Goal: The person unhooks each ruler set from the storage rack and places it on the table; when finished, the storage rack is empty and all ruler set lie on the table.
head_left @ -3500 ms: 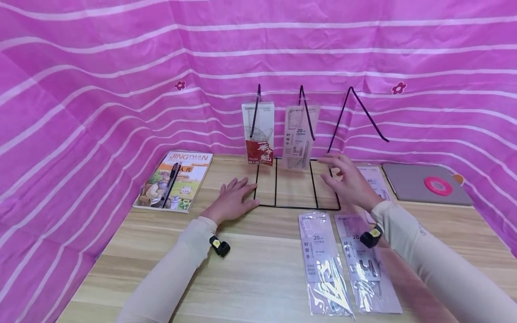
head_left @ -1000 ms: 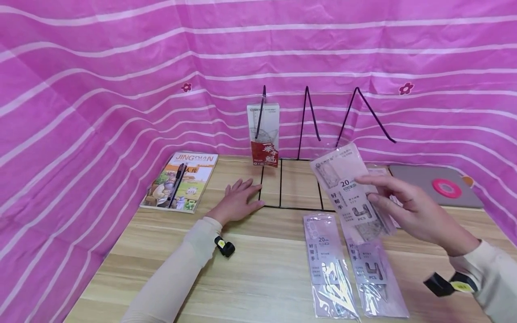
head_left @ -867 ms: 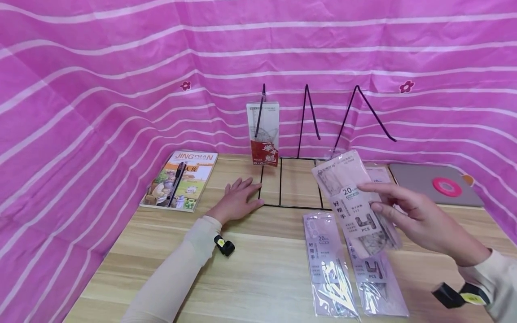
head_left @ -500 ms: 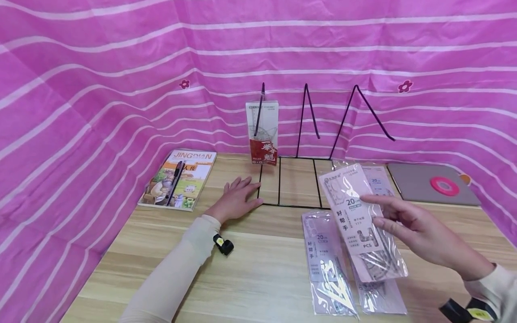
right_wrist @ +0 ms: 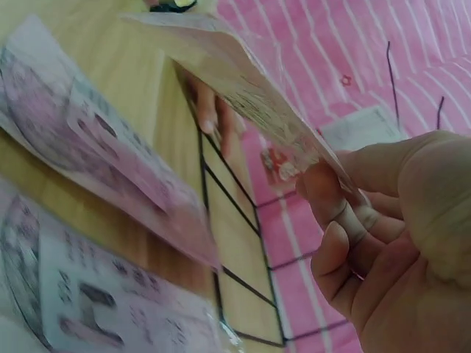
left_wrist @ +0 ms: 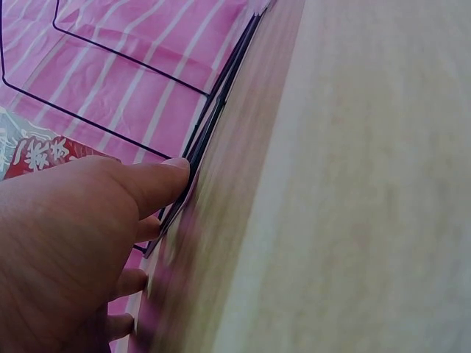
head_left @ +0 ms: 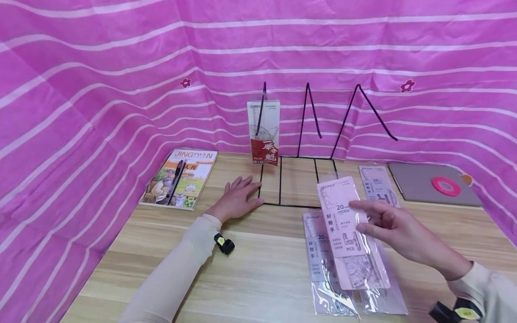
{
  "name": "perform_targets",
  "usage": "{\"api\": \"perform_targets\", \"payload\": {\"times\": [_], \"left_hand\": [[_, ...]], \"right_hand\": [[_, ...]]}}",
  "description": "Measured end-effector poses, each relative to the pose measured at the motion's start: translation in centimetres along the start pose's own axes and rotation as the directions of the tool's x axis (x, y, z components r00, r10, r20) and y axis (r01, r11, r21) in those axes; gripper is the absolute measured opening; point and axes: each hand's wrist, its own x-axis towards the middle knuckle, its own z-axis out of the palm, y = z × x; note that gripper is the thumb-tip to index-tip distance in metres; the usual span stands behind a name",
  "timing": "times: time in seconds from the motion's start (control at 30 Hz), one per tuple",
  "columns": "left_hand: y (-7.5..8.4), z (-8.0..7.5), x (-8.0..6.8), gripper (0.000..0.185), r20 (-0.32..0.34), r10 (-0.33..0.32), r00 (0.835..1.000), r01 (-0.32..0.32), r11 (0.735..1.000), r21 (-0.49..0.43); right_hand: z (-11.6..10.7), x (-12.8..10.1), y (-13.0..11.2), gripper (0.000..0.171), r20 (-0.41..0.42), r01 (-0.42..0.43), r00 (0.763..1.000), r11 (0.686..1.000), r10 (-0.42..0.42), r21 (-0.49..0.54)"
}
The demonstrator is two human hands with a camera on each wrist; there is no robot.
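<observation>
My right hand [head_left: 389, 224] pinches a pink ruler-set packet [head_left: 347, 229] by its right edge and holds it flat just above two similar packets [head_left: 323, 258] lying on the wooden table [head_left: 262, 278]. In the right wrist view the held packet [right_wrist: 250, 95] slants above those packets [right_wrist: 96, 147]. My left hand [head_left: 238, 197] lies flat on the table with its fingers against the left base corner of a black wire display rack [head_left: 299, 179]. The left wrist view shows the fingers [left_wrist: 147, 184] touching the rack's base wire [left_wrist: 213, 125]. A red-and-clear packet [head_left: 264, 132] hangs on the rack's left hook.
A book [head_left: 179, 179] with a black pen [head_left: 173, 177] on it lies at the left. Another packet [head_left: 377, 184] and a grey pad [head_left: 432, 190] with a pink tape ring [head_left: 443, 186] lie at the right. Pink striped cloth surrounds the table.
The pink packet that hung on the rack's middle hook is off it. My right hand has carried it down and toward me over the lying packets. My left hand has stayed put.
</observation>
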Motion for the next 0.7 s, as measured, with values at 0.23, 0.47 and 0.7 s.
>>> {"api": "perform_targets", "payload": {"times": [0.23, 0.47, 0.7], "left_hand": [[0.1, -0.1, 0.0, 0.069, 0.01, -0.01, 1.0, 0.01, 1.0, -0.001], [0.0, -0.2, 0.0, 0.069, 0.014, -0.013, 1.0, 0.013, 1.0, -0.004], [0.0, -0.1, 0.0, 0.069, 0.011, -0.012, 1.0, 0.012, 1.0, -0.006]], "right_hand": [[2.7, 1.5, -0.9, 0.051, 0.08, -0.108, 0.991, 0.994, 0.109, -0.02], [5.3, 3.2, -1.4, 0.056, 0.14, -0.15, 0.978, 0.987, 0.156, -0.058], [8.0, 4.6, -1.3, 0.061, 0.211, -0.211, 0.958, 0.976, 0.195, 0.053]]}}
